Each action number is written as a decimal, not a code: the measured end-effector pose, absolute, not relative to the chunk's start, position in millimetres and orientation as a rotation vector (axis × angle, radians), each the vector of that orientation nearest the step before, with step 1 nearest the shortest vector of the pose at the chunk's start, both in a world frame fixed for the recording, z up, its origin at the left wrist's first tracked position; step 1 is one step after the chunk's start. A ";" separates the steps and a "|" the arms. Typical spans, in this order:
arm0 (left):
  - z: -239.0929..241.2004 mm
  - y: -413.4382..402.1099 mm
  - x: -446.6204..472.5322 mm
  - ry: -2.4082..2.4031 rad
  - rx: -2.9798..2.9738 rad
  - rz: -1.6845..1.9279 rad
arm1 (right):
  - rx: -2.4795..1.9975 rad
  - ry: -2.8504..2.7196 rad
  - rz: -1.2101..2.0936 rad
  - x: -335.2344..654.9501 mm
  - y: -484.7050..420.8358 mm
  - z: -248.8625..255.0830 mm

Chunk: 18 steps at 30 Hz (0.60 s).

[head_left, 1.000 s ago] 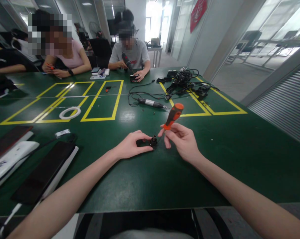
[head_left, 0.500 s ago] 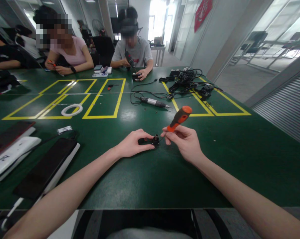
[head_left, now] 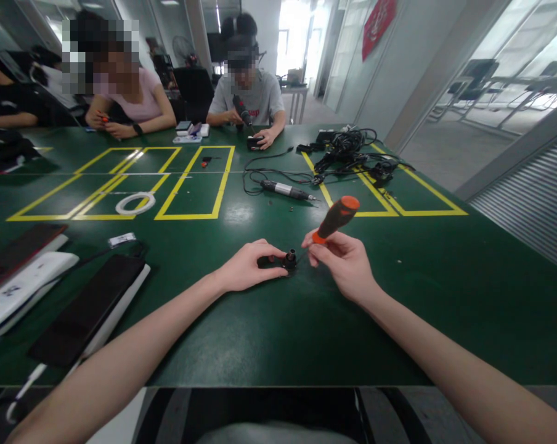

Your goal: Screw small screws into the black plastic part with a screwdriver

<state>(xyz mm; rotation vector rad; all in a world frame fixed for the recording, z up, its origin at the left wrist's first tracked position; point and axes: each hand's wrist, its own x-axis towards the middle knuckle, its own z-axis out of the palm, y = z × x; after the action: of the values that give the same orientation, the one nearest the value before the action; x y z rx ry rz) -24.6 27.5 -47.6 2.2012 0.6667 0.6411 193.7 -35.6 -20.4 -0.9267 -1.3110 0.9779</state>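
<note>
Near the middle of the green table (head_left: 204, 345), my left hand (head_left: 248, 266) pinches a small black part (head_left: 289, 259) between thumb and fingers. A short round post stands up from the part, and its left portion is partly hidden by my fingers. My right hand (head_left: 345, 262) grips a screwdriver (head_left: 337, 219) with an orange and dark grey handle. Its handle tilts up to the right, and the thin shaft slopes down-left to the right side of the black part. Whether the tip touches the part cannot be made out.
Beyond my hands lies a corded electric screwdriver (head_left: 288, 190), near tangled black cables (head_left: 345, 151). A white ring (head_left: 135, 203) rests on yellow tape outlines. Phones (head_left: 91, 308) and a white power strip (head_left: 26, 290) lie left. Across the table, a person (head_left: 246, 92) holds a power drill (head_left: 242, 111).
The screwdriver handle has shifted very slightly right in my right hand. My left hand stays in place on the black part, and the whole view has moved a little.
</note>
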 end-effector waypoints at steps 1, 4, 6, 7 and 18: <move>-47.6 27.5 -24.5 0.668 2.202 0.644 | -0.914 -1.307 0.992 193.6 -35.3 -20.6; -47.3 27.7 -24.2 0.664 2.207 0.645 | -0.867 -1.278 1.054 193.0 -35.0 -22.0; -47.0 27.6 -24.0 0.668 2.209 0.639 | -0.865 -1.254 1.063 192.5 -35.4 -22.9; -46.9 27.5 -24.0 0.670 2.209 0.637 | -0.879 -1.252 1.054 192.4 -35.6 -23.0; -45.9 27.1 -23.9 0.677 2.222 0.635 | -0.796 -1.250 1.107 192.3 -34.5 -22.8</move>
<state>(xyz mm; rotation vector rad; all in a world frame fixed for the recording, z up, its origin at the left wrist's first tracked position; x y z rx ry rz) -23.9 27.1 -45.9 2.2225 0.6773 0.6349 192.3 -34.5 -22.8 -0.7955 -1.2500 1.1074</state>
